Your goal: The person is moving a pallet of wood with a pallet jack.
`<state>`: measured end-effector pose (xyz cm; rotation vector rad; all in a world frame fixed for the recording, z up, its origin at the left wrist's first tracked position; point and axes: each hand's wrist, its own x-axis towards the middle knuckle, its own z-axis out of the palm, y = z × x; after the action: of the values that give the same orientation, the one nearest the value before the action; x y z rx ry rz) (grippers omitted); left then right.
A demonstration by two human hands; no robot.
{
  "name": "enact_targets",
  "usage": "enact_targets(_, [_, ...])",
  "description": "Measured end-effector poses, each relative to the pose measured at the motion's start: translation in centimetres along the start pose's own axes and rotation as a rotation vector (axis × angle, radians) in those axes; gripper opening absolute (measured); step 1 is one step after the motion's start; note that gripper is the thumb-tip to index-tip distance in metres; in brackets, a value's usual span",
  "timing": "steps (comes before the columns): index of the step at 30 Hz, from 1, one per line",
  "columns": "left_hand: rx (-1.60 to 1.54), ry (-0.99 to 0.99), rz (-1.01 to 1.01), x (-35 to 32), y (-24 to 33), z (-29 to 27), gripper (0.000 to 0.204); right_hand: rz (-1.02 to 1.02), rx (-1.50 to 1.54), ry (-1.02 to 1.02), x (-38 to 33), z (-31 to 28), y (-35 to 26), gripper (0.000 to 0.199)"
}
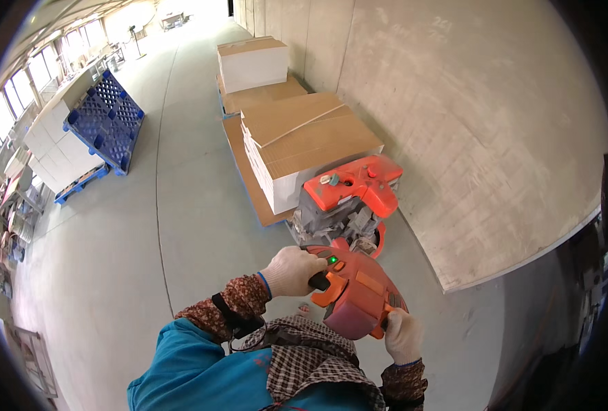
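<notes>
A turquoise top (180, 366) and one checked cloth (311, 370) are worn by the person at the lower edge, with both hands covered by pale knitted gloves. The two hands are held apart, one on each side of a red-orange control handle (360, 307). The left hand (292, 271) is closed around the handle's left grip, its fingers curled over; the right hand (405, 337) is bent around the right grip, its fingertips partly hidden. One lit green light (333, 260) is shown on the handle. Just beyond, the powered pallet truck (355, 183) to which the handle belongs is seen under a scuffed red-orange cover, with its body close against a near stack of white-sided board (318, 130). This stack is topped with brown cardboard, crossed by one pale strip, and is borne on a brown base sheet (244, 175). A second, smaller far stack (252, 65) is set behind it. To the right, both are flanked by a tall beige wall (468, 137), on which a few faint handwritten marks (441, 26) can be made out. Across the grey floor (208, 171), one blue plastic pallet (108, 123) is leaned against white stacked blocks (61, 151), and beyond them a row of bright windows (19, 92) is seen.
</notes>
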<state>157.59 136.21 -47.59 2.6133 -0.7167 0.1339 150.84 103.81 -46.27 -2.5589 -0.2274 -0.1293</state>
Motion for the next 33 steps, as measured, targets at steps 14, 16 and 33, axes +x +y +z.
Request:
enact_targets(14, [0.064,-0.026,-0.144,6.8,4.8,3.9,0.028,0.024,0.072,-0.498,5.8,-6.7,7.9,0.061])
enact_targets(16, [0.059,-0.018,-0.165,6.7,4.8,3.8,0.029,0.039,0.122,-0.593,7.0,-6.7,8.6,0.057])
enact_targets(33, [0.130,0.176,-0.186,3.1,2.2,7.4,0.020,-0.025,0.071,-0.735,8.5,-1.9,9.1,0.065])
